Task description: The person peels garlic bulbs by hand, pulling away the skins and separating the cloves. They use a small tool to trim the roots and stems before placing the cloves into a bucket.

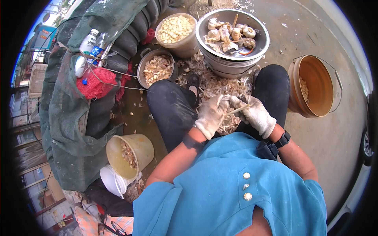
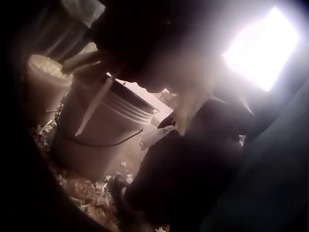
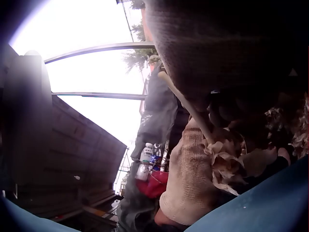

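Note:
Both hands wear pale, soiled work gloves and meet above the person's lap. The left hand [image 1: 210, 115] and the right hand [image 1: 259, 118] grip one garlic bulb [image 3: 226, 166] between them, its papery skin loose and flaring. From it a pale dry stalk [image 1: 239, 109] sticks out past the gloved fingers, toward the right wrist in the head view. Fingers hide most of the bulb there. In the left wrist view the stalk [image 2: 94, 110] shows against a white bucket, while the hands are mostly dark.
Ahead, a metal basin [image 1: 260, 39] of garlic bulbs rests on a bucket. Peeled cloves fill a tub [image 1: 195, 46]; a pot [image 1: 174, 70] holds more cloves. An orange bucket [image 1: 323, 88] stands right, a tilted cream bucket [image 1: 143, 151] left. Peelings [image 1: 214, 84] litter the floor.

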`<state>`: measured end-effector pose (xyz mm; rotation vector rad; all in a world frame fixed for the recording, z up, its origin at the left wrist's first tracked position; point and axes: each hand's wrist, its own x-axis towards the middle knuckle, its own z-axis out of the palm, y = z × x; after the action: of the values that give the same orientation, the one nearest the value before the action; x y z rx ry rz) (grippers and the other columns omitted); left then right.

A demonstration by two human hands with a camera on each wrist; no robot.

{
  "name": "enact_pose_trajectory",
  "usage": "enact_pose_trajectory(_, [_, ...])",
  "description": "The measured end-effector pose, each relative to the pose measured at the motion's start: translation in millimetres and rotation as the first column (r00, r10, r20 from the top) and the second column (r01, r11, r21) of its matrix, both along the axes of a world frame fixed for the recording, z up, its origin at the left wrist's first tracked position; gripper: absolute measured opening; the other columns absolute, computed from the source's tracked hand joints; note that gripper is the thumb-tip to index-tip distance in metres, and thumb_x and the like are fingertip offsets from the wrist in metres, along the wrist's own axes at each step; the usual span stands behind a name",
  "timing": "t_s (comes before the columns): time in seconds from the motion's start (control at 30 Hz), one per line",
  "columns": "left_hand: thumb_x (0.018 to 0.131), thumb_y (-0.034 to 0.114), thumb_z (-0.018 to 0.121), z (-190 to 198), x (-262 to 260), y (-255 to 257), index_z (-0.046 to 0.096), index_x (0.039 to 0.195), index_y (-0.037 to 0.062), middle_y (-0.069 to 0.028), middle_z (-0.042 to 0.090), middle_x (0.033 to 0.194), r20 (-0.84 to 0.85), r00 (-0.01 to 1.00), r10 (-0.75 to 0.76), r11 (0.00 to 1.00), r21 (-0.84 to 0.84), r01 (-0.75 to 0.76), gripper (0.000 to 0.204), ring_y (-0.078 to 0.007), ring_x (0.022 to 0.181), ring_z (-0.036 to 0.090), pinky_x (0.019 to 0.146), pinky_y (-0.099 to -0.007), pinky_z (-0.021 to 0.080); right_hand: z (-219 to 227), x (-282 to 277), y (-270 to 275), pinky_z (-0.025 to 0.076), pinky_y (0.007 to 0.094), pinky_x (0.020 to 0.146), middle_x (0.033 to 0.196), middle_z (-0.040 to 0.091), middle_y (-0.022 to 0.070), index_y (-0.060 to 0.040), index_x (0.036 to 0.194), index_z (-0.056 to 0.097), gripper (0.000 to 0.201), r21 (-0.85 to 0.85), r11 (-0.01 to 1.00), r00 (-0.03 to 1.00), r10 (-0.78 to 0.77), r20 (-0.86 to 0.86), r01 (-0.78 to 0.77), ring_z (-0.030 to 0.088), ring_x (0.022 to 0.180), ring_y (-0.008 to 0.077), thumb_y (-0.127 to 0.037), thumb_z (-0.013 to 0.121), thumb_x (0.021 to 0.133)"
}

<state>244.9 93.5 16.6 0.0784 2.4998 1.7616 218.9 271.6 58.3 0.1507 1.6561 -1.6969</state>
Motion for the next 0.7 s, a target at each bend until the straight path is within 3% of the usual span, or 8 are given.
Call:
enact_pose_trajectory(0.1, [0.102,0.041,0.042,7.1,-4.9,-7.5,0.057,0.102,-0.0001,-0.0073,0.064,0.087,0.24,0.969,-0.067,0.993,0.108,0.042,0.044,-0.0151,0.079,0.061,0.072,-0.027,0.049,2.7,6.2,-0.9,0.038,0.0192,0.05,0.074,0.059,-0.0043,-0.005,0.105,0.06,0.036,-0.007,1.0,1.0,-0.015,-0.016,0.015,0.048,0.058,0.0037,-0.04,0.061,0.095])
enact_pose_trajectory(0.23, [0.103,0.051,0.033,-19.2,-1.9,-19.5,0.056,0.102,0.0012,-0.0087,0.062,0.094,0.085,0.985,-0.148,0.93,0.351,0.109,0.055,-0.0148,0.083,0.059,0.074,-0.0281,0.048,-10.7,11.9,5.8,0.043,0.0182,0.058,0.089,0.062,-0.0015,-0.0053,0.117,0.056,0.039,-0.085,0.996,0.998,-0.004,-0.065,-0.002,0.054,0.07,0.0022,-0.039,0.055,0.098])
enact_pose_trajectory(0.3, [0.103,0.044,0.036,-10.9,-2.2,-26.7,0.056,0.104,0.0018,-0.0122,0.06,0.102,-0.138,0.973,-0.184,0.962,0.178,0.207,0.047,-0.0209,0.087,0.059,0.076,-0.0305,0.049,-15.8,11.5,13.4,0.049,0.022,0.068,0.102,0.063,0.0027,-0.0045,0.128,0.051,0.044,-0.18,0.979,0.992,0.08,-0.102,-0.098,0.059,0.084,0.0059,-0.038,0.051,0.099])
enact_pose_trajectory(0.37, [0.103,0.037,0.04,-4.1,-2.5,-31.3,0.057,0.105,0.0023,-0.0158,0.057,0.11,-0.343,0.906,-0.248,0.966,-0.016,0.259,0.038,-0.027,0.091,0.06,0.078,-0.0329,0.049,-15.3,10.5,11.2,0.046,0.0209,0.063,0.097,0.061,0.0022,-0.004,0.129,0.051,0.047,-0.108,0.988,0.981,0.091,-0.169,-0.11,0.055,0.077,0.0049,-0.041,0.05,0.099])
enact_pose_trajectory(0.43, [0.101,0.03,0.045,-3.8,-2.5,-32.8,0.057,0.107,0.002,-0.0144,0.058,0.108,-0.387,0.892,-0.234,0.972,-0.11,0.207,0.031,-0.0243,0.088,0.06,0.075,-0.0312,0.05,-10.4,7.7,9.6,0.044,0.0197,0.057,0.092,0.059,0.0017,-0.0034,0.13,0.051,0.05,-0.034,0.992,0.966,0.107,-0.235,-0.118,0.051,0.07,0.0038,-0.043,0.048,0.1])
enact_pose_trajectory(0.5, [0.1,0.024,0.049,-1.6,-0.6,-33.4,0.058,0.109,0.0017,-0.0131,0.058,0.107,-0.429,0.875,-0.224,0.968,-0.2,0.149,0.026,-0.0215,0.084,0.061,0.072,-0.0296,0.05,5.7,4.0,12.7,0.05,0.0292,0.078,0.104,0.064,0.0113,0.0001,0.127,0.054,0.041,0.194,0.949,0.829,0.313,-0.464,-0.25,0.061,0.089,0.0151,-0.031,0.046,0.102])
enact_pose_trajectory(0.57, [0.095,0.013,0.057,24.4,1.4,-29.6,0.059,0.113,0.0017,-0.0073,0.061,0.103,0.11,0.988,-0.107,0.986,0.14,0.091,0.022,-0.0122,0.08,0.06,0.066,-0.0246,0.049,25.8,4.0,3.2,0.049,0.0296,0.08,0.103,0.064,0.0118,0.0004,0.125,0.056,0.04,0.214,0.948,0.888,0.298,-0.35,-0.234,0.06,0.089,0.0158,-0.032,0.046,0.102])
enact_pose_trajectory(0.7, [0.093,0.01,0.06,39.5,4.2,-27.9,0.061,0.111,0.0019,-0.0006,0.062,0.095,0.371,0.92,-0.129,0.92,0.391,-0.028,0.02,-0.0062,0.078,0.057,0.064,-0.0229,0.048,38.5,4.1,-0.7,0.048,0.0308,0.081,0.099,0.065,0.0114,0.0002,0.123,0.058,0.042,0.199,0.935,0.931,0.326,-0.162,-0.293,0.059,0.089,0.018,-0.034,0.048,0.102])
